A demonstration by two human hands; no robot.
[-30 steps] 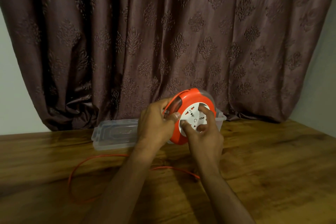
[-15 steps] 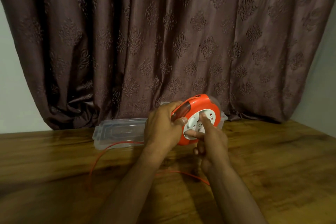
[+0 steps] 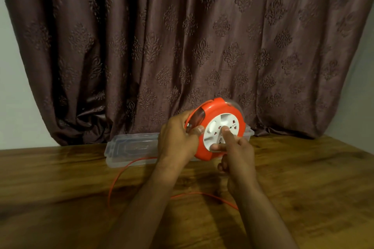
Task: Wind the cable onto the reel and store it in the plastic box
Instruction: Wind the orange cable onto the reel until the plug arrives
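Note:
An orange cable reel with a white socket face is held upright above the table. My left hand grips its left rim, thumb on the front. My right hand has its index finger and thumb on the white face, the other fingers curled. A thin orange cable runs from the reel in a loop over the table and passes under my forearms to the right. The clear plastic box lies behind the reel, partly hidden by my hands.
The wooden table stretches across the view. A dark patterned curtain hangs right behind the box. Pale wall shows at both sides.
The loose cable loop on the left has shrunk and drawn in toward the reel. My right hand has shifted round the white face, turning it. The reel stays in my left hand.

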